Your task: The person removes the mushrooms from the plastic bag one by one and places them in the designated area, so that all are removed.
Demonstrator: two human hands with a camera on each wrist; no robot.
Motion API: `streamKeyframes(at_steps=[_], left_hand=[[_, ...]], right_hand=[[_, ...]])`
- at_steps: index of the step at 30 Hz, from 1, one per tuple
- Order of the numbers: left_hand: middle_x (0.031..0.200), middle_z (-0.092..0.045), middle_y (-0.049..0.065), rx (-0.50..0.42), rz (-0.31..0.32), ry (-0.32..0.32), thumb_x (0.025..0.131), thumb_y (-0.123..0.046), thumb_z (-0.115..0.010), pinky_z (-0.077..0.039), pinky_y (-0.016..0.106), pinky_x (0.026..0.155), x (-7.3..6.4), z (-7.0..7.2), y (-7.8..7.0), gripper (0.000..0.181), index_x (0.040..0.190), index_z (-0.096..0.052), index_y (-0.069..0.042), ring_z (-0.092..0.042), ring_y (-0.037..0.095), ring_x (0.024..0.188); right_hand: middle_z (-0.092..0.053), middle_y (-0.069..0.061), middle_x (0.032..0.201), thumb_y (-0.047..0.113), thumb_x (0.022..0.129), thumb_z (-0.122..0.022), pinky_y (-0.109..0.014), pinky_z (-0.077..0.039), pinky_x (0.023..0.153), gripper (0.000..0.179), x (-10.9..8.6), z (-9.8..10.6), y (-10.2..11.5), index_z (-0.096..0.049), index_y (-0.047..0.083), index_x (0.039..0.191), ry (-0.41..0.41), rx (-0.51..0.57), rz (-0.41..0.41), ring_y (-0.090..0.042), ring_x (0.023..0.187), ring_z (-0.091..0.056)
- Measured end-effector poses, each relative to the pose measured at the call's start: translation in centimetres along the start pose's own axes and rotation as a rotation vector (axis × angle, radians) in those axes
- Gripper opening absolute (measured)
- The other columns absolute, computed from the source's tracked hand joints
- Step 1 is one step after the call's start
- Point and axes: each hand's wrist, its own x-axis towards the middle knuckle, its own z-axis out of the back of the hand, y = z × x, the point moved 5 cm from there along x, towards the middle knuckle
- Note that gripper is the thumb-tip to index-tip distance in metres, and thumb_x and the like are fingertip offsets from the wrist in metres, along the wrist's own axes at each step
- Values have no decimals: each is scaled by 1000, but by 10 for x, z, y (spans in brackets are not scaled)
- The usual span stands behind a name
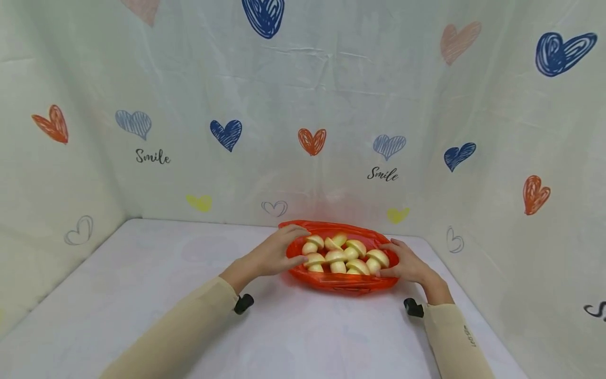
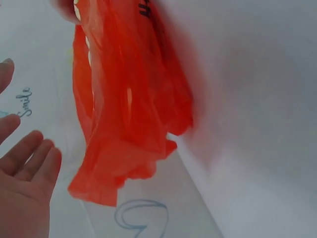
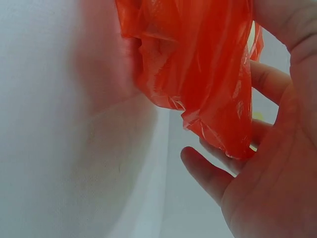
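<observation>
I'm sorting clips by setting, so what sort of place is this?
Probably a small staged filming booth: a heart-printed curtain walls in three sides of a white table, and black wrist devices, likely cameras, suggest recording.

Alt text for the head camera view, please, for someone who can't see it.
An open red plastic bag of pale, mushroom-shaped pieces sits on a white table, a person's left hand at one end, right hand at the other. Behind, a white backdrop shows hearts and "Smile".
</observation>
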Motion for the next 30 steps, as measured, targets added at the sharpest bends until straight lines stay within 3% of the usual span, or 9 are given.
streamKeyframes(at_steps=[5, 13, 21, 30], left_hand=[[130, -50, -2, -62, 57, 114, 88, -35, -68, -44, 40, 98, 11, -13, -2, 51, 134, -52, -20, -47, 17, 120], [139, -46, 2, -76, 239, 242, 85, -34, -72, -39, 46, 102, 27, -30, 7, 60, 139, -49, -18, -40, 26, 129], [135, -49, 9, -124, 232, 264, 83, -21, -75, -44, 43, 97, 33, -40, 15, 56, 134, -53, -13, -49, 30, 121], [131, -49, 9, -102, 235, 288, 85, -21, -73, -45, 40, 97, 35, -49, 19, 51, 133, -55, -15, -48, 26, 118]], right_hand=[[-18, -24, 151, 46, 70, -80, -68, -30, 98, 89, 1, -2, -2, -42, 9, 141, 23, 17, -9, -47, 133, -22], [-19, -24, 150, 46, 68, -81, -68, -30, 98, 91, 0, -1, -1, -41, 10, 142, 30, 28, 0, -47, 133, -23], [-17, -24, 151, 46, 67, -82, -67, -31, 98, 94, 2, -2, -2, -39, 10, 143, 37, 35, -14, -47, 133, -23], [-16, -23, 151, 46, 67, -82, -67, -33, 97, 95, 2, -2, -2, -38, 10, 144, 43, 38, -35, -47, 134, -22]])
